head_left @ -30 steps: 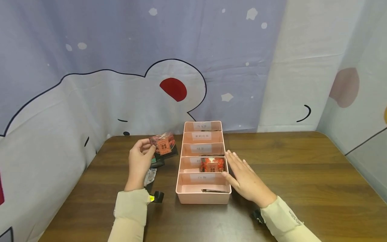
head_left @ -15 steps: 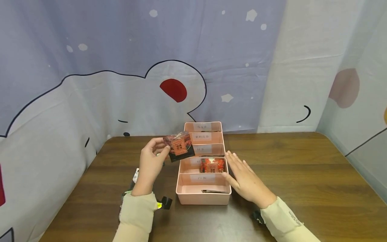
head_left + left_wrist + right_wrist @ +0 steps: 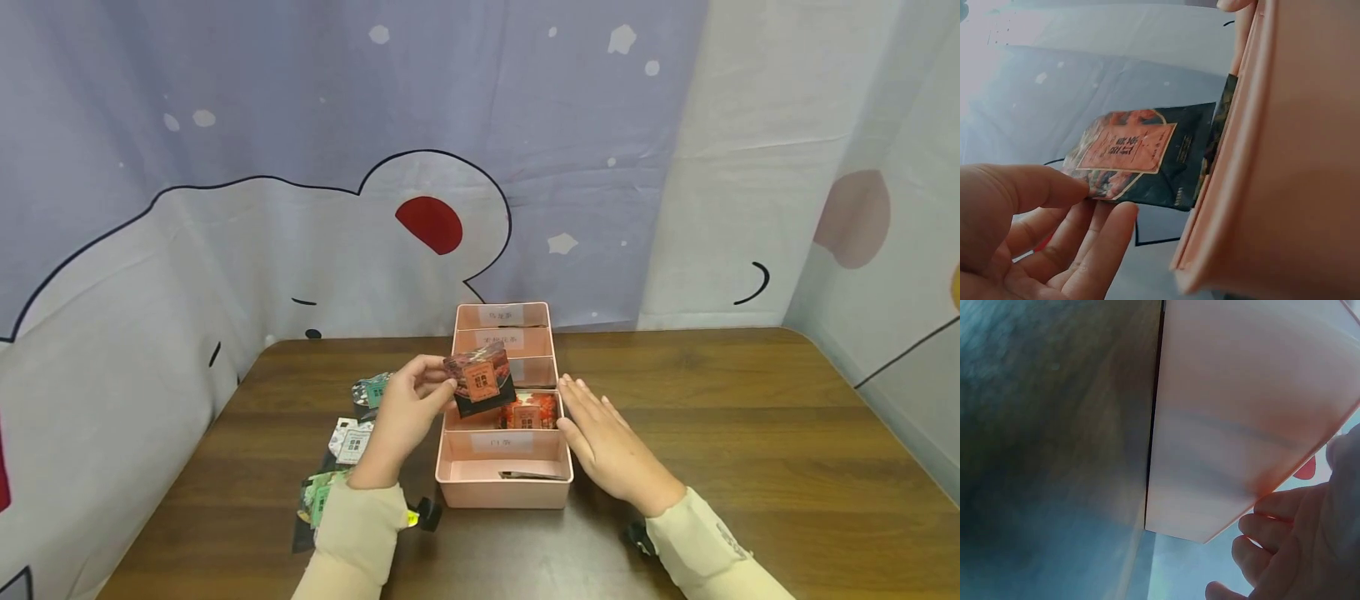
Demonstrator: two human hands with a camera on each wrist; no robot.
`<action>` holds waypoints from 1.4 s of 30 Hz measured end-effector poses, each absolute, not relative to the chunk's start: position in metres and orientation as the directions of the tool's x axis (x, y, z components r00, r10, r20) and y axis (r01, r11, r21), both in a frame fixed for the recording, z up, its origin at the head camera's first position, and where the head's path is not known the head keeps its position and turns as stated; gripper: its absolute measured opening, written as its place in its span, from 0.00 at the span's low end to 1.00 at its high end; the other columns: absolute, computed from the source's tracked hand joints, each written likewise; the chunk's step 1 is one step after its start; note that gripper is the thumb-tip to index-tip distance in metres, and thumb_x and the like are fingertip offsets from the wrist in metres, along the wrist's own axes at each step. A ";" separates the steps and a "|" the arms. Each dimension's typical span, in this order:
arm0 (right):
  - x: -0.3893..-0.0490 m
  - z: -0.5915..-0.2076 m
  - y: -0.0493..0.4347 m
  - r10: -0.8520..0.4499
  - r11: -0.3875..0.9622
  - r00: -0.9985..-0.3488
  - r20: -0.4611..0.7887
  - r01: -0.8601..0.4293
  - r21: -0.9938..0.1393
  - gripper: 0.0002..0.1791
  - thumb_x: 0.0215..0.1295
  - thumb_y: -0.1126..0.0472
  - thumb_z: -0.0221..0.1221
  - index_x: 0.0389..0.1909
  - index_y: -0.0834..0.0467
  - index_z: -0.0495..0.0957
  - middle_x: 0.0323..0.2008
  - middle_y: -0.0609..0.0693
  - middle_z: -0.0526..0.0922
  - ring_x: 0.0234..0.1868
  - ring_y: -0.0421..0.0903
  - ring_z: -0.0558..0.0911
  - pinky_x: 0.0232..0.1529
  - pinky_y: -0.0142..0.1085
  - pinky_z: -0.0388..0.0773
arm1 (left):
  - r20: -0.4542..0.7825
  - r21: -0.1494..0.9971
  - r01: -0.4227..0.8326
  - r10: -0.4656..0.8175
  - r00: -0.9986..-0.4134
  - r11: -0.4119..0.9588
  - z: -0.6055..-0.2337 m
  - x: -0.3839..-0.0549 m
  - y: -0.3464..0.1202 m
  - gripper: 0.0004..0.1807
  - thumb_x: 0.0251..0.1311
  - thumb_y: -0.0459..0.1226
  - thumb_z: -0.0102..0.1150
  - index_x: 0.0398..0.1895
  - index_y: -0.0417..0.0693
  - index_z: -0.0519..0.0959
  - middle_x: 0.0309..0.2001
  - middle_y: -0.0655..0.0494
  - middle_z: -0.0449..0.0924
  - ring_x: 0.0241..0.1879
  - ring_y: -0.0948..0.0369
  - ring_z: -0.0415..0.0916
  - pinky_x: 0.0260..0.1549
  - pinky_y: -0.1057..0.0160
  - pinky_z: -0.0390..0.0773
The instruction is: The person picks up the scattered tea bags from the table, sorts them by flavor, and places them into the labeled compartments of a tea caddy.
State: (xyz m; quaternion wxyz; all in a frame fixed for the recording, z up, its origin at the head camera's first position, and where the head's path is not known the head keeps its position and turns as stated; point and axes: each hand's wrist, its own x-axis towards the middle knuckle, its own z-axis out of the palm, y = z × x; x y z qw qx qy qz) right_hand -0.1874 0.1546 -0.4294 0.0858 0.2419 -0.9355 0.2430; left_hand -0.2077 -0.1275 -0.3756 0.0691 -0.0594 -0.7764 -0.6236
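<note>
My left hand [image 3: 408, 412] pinches a dark tea sachet with a red-orange label [image 3: 482, 382] by its left edge, over the pink divided box [image 3: 504, 495]. In the left wrist view the thumb and fingers hold the sachet [image 3: 1141, 156] at one end, near the box's rim. Another red tea sachet [image 3: 531, 410] lies in the box's second compartment from the front. My right hand [image 3: 618, 442] rests against the box's right rim with its fingers straight. In the right wrist view those fingers [image 3: 1272, 531] are at the rim of the box wall [image 3: 1229, 425].
Left of the box several tea sachets lie on the wooden table: a teal-labelled one [image 3: 369, 393], a white one [image 3: 352, 440] and a green one [image 3: 318, 498]. A thin sachet [image 3: 532, 475] lies in the front compartment. A printed curtain [image 3: 300, 125] hangs behind the table.
My left hand has carried the red-labelled sachet rightward from beside the box to above its compartments. This uncovers the sachets on the left. The right hand has stayed at the rim.
</note>
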 end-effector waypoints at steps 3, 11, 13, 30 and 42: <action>-0.187 -0.429 0.155 -0.408 0.766 -0.870 0.279 -0.492 -0.413 0.31 0.84 0.50 0.39 0.79 0.62 0.55 0.78 0.57 0.56 0.79 0.56 0.53 0.76 0.58 0.50 | 0.163 0.967 0.167 0.037 -0.986 0.190 -0.379 -0.208 -0.124 0.11 0.64 0.24 0.60 0.49 0.32 0.79 0.41 0.41 0.81 0.37 0.56 0.85 0.35 0.61 0.87; -0.188 -0.431 0.155 -0.407 0.768 -0.870 0.278 -0.491 -0.411 0.31 0.84 0.50 0.38 0.79 0.62 0.54 0.79 0.56 0.55 0.79 0.55 0.52 0.75 0.59 0.52 | 0.138 0.959 0.161 0.110 -0.984 0.233 -0.384 -0.206 -0.116 0.11 0.65 0.25 0.59 0.50 0.33 0.78 0.41 0.42 0.82 0.39 0.50 0.85 0.36 0.58 0.88; -0.188 -0.431 0.155 -0.407 0.766 -0.870 0.278 -0.491 -0.414 0.31 0.84 0.50 0.38 0.79 0.62 0.54 0.79 0.56 0.54 0.79 0.56 0.52 0.75 0.59 0.52 | 0.138 0.954 0.170 0.140 -0.981 0.247 -0.385 -0.206 -0.114 0.10 0.66 0.25 0.59 0.49 0.33 0.78 0.41 0.42 0.82 0.41 0.47 0.85 0.37 0.58 0.87; -0.188 -0.430 0.155 -0.413 0.761 -0.872 0.264 -0.489 -0.427 0.32 0.84 0.50 0.39 0.79 0.63 0.53 0.79 0.57 0.54 0.79 0.57 0.52 0.75 0.59 0.53 | 0.107 0.947 0.196 0.324 -0.940 0.256 -0.391 -0.205 -0.105 0.10 0.69 0.26 0.58 0.52 0.33 0.79 0.49 0.41 0.82 0.49 0.48 0.84 0.46 0.62 0.85; -0.189 -0.432 0.154 -0.407 0.754 -0.874 0.267 -0.486 -0.443 0.31 0.84 0.50 0.38 0.79 0.62 0.52 0.79 0.55 0.53 0.79 0.56 0.52 0.75 0.60 0.52 | 0.217 0.874 0.293 0.228 -0.949 0.388 -0.381 -0.205 -0.120 0.09 0.68 0.31 0.61 0.49 0.43 0.83 0.47 0.51 0.85 0.48 0.54 0.82 0.50 0.55 0.82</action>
